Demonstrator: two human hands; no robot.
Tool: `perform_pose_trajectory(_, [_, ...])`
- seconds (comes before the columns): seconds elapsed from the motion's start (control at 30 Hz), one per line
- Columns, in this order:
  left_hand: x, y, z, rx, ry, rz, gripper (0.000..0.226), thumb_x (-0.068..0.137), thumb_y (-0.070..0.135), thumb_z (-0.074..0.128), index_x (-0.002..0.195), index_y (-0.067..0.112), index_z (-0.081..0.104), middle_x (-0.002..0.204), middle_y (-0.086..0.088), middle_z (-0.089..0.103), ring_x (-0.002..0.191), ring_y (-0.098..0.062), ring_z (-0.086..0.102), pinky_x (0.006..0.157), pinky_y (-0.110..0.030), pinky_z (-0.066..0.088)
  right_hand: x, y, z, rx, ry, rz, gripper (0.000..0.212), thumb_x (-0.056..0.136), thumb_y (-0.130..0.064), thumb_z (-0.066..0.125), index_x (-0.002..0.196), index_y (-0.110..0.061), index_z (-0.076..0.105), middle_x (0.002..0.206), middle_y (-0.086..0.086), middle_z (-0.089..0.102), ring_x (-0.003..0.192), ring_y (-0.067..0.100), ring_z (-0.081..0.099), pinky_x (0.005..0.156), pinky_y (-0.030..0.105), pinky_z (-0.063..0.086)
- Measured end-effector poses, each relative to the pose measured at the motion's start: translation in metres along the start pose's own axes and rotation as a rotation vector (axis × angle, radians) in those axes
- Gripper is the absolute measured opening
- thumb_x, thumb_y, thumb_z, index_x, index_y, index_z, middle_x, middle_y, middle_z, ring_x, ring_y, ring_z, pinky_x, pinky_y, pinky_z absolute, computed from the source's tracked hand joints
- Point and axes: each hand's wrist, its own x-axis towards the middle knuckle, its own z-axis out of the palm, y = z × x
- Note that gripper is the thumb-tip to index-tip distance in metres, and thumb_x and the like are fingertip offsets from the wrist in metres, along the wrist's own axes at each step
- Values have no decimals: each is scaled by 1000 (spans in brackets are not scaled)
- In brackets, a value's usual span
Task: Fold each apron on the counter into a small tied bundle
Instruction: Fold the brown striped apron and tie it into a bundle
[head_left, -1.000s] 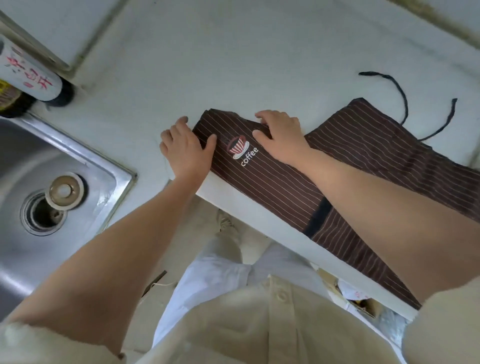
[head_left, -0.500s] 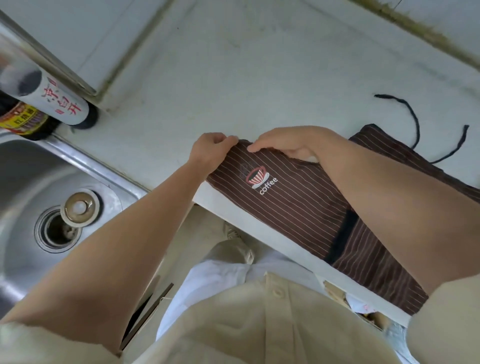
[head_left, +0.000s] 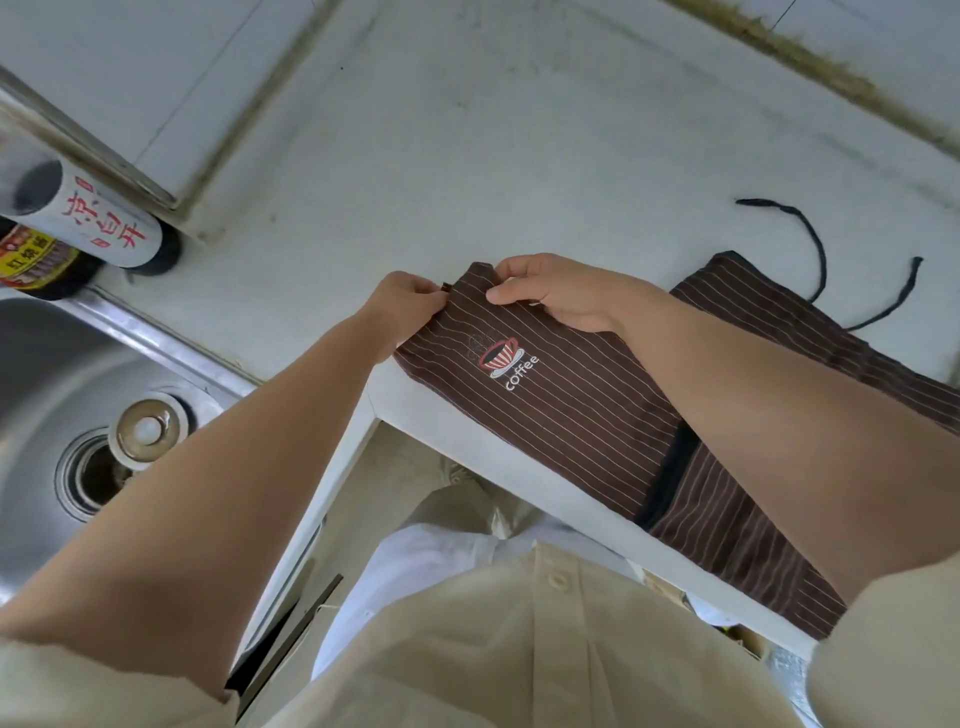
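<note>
Both hands pinch the top hem of the brown pinstriped fabric apron (head_left: 582, 410): left hand (head_left: 405, 306) at the corner, right hand (head_left: 556, 296) just beside it; the rest trails across the white counter (head_left: 467, 171).

brown pinstriped apron (head_left: 582, 415), folded lengthwise, counter edge

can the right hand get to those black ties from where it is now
Probably yes: the black ties lie loose on bare counter just beyond the right hand, nothing between, though it must first release the apron.
</note>
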Motion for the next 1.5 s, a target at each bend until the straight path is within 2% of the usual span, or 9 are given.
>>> perform_pose_trajectory(0.2, [10,-3,-8,-264,125,68,20,85,29,74,83,12,64,79,-4,68,62,-12,64,57,-23,54,4,-9,2,-62,53,-93,7,92,-22,67,93,-16,69,94,8,72,87,25,68,91,43,55])
perform_pose_trajectory(0.3, [17,-6,-10,-228,163,40,30,93,36,60,90,7,67,85,-7,70,73,-19,64,71,-31,53,7,-9,1,-144,121,-155,12,90,-12,68,89,-23,73,90,5,74,86,24,70,87,39,58])
perform_pose_trajectory(0.4, [16,-9,-15,-265,34,57,20,93,8,49,104,14,64,96,-6,68,84,-22,65,71,-29,56,8,-8,0,-130,115,-156,20,89,-1,63,90,-18,74,85,5,74,80,21,70,83,37,58])
perform_pose_trajectory(0.53, [12,-18,-17,80,-77,339,62,78,-18,46,123,24,56,116,-3,51,91,-14,62,74,-29,58,6,-6,0,-130,-3,-74,23,88,5,59,92,-12,74,87,11,73,76,22,69,77,31,58])
perform_pose_trajectory(0.77, [26,-22,-16,363,223,648,7,87,12,68,88,17,72,104,5,58,82,-10,56,75,-22,47,1,-3,0,-116,5,-93,13,89,-16,70,101,-16,74,103,13,74,97,33,70,89,40,56])
perform_pose_trajectory(0.93, [25,-8,-15,261,257,547,11,95,29,60,90,19,61,92,8,68,83,-10,59,69,-17,43,10,-5,1,-332,309,-303,17,86,-30,74,96,-16,74,126,-11,61,92,-6,60,86,25,45])
perform_pose_trajectory(1.17, [36,15,-12,-109,52,244,23,100,26,43,102,12,62,86,1,68,78,-15,64,71,-26,50,11,-11,4,-186,238,-270,7,87,-14,72,85,-20,68,91,4,75,86,24,72,91,44,56])
perform_pose_trajectory(1.33, [40,-5,-34,238,-99,368,36,83,-7,57,109,16,65,92,10,67,81,-1,62,76,-16,48,20,-8,0,-116,225,-210,30,85,-11,72,111,-21,60,101,3,75,90,26,72,89,46,57])
perform_pose_trajectory(1.5, [45,-6,-36,266,-103,426,17,83,5,68,91,19,73,86,1,72,75,-5,63,81,-23,49,23,-16,4,-274,154,-185,21,86,-15,71,107,-20,70,99,-2,75,89,16,72,93,38,55])
